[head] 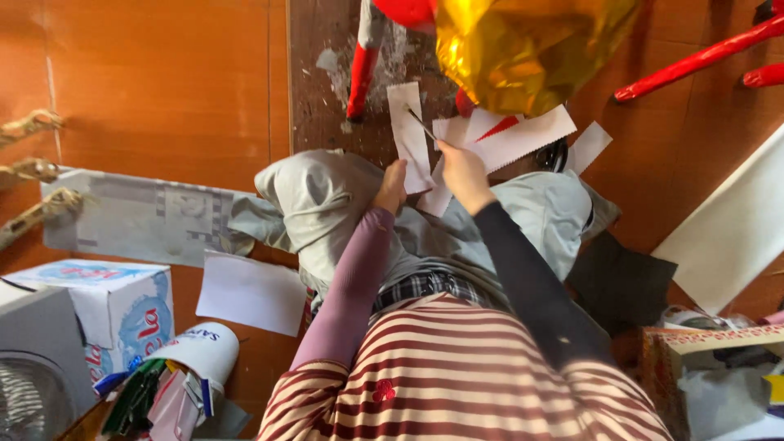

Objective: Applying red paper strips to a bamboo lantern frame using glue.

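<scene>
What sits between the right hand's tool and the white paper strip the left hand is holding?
Nothing visible. The right hand holds a thin tool with its tip already on the white paper strip, which the left hand grips at its lower end.

Pretty bright, warm, even light overall. Strong glare on the gold foil balloon point(527, 49) up top. Soft shadows only. Slight motion blur, plus some wide-angle stretch toward the edges.

Left hand point(393, 186) pinches white paper strip point(408, 135); right hand point(462, 171) holds thin tool point(421, 125) against it.
</scene>
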